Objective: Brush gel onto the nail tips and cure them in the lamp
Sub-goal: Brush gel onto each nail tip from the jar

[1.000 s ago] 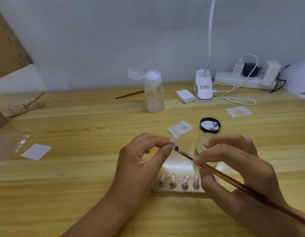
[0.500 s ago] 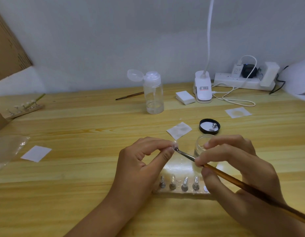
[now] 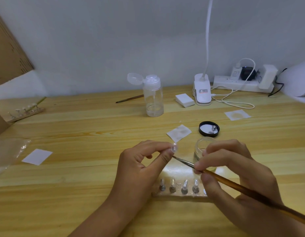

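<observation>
My left hand [image 3: 141,166] pinches a clear nail tip [image 3: 174,148] on its holder between thumb and forefinger, raised above the table. My right hand [image 3: 234,177] grips a brown gel brush [image 3: 234,184]; the bristle end lies just below the nail tip, against my left thumb. Under my hands a clear strip base [image 3: 175,194] holds several more nail tips on metal stands. An open glass gel jar [image 3: 200,147] stands behind my right fingers. The white curing lamp [image 3: 297,81] shows at the far right edge.
The jar's black lid [image 3: 209,129] lies beyond the jar, next to a used wipe [image 3: 178,133]. Farther back stand a clear pump bottle [image 3: 153,96], a second brush [image 3: 129,99], a wipe stack [image 3: 184,100], a clip lamp base [image 3: 202,89] and a power strip [image 3: 240,84]. Another nail strip [image 3: 25,112] lies far left.
The brush tip slid down from the nail tip's face to just under it, and my left fingers turned the tip slightly so its glossy face shows.
</observation>
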### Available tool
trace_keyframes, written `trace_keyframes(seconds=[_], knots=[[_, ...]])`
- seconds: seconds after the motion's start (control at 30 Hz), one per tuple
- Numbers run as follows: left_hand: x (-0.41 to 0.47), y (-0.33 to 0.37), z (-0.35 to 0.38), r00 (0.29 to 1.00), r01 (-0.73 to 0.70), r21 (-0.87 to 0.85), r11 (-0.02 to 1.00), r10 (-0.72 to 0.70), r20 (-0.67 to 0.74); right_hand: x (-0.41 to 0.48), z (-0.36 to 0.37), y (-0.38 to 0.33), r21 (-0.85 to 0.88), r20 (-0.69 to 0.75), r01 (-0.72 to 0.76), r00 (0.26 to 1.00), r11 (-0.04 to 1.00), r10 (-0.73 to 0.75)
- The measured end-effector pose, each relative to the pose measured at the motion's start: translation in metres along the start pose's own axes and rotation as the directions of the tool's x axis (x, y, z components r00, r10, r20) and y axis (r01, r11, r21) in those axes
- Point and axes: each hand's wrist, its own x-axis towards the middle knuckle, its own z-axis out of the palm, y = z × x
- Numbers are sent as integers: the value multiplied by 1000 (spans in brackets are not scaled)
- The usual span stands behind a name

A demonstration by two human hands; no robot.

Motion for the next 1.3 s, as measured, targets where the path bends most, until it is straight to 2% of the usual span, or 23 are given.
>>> trace_keyframes(seconds=[0.1,0.23,0.5,0.7,0.93,1.07,1.3], knots=[[0,1,0,1000,17,-18,1000,-17,1,0,0,0,-5,-24,-1,1000,1000,1],[0,2,1,999,37,-29,999,-37,0,2,3,0,-55,-82,-74,994,996,69],[-1,4,0,999,36,-16,999,-36,-5,-1,2,-1,-6,-13,-17,1000,1000,17],[-1,4,0,999,45,0,999,-45,1,2,2,-1,19,-90,-89,992,996,90],[-1,4,0,999,30,-2,1000,-30,20,2,0,-5,-9,-23,-74,997,997,74],[-1,5,0,999,35,1,999,-35,20,2,-2,-6,32,-1,-65,998,997,65],[0,1,-1,998,60,31,998,-60,-5,4,-3,-4,87,-124,-121,984,989,131]])
